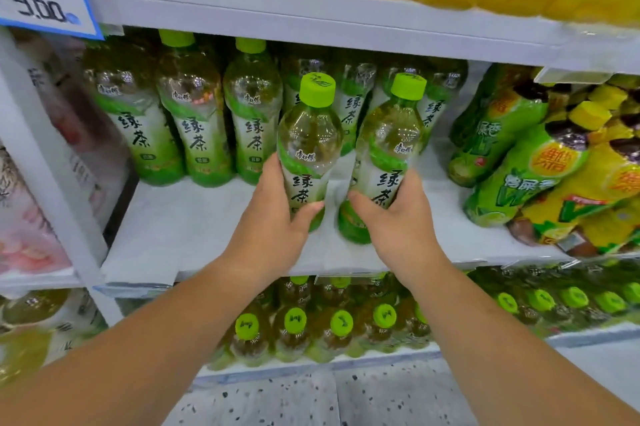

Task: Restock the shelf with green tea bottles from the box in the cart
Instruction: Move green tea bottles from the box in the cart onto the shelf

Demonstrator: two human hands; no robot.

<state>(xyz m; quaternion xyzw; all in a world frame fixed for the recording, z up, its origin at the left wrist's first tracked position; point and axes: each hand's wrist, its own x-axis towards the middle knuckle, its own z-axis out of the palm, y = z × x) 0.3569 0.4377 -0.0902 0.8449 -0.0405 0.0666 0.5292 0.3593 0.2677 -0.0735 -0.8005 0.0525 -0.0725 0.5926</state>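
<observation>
A: Entry. The left hand [277, 221] is curled round the lower body of the left bottle [309, 145]. The right hand [401, 217] grips the right bottle [389, 148] the same way. Both green tea bottles are over the middle of the shelf [194, 224], forward of the back row [194, 120] and toward the front edge. Box and cart are not in view.

B: Bases down?

A: Cannot tell for the left bottle, since the hand hides its base. The right base looks at or just above the board. The right bottle leans, cap toward the shelf's right end. The left is nearly upright.

B: Failure modes?

A: Judgement only.
(1) Let go while leaning this near the front edge, a bottle could topple off onto the floor [381, 398].
(2) The two bottles are just beside each other, so sliding one back could knock the other.
(3) A hard push could tip the back row.
(4) The heap of lime drink bottles [519, 176] at the right end lies tilted, and a bump from the right bottle might start it sliding.

B: Control?

A: Seat each base flat before loosening the grip.
</observation>
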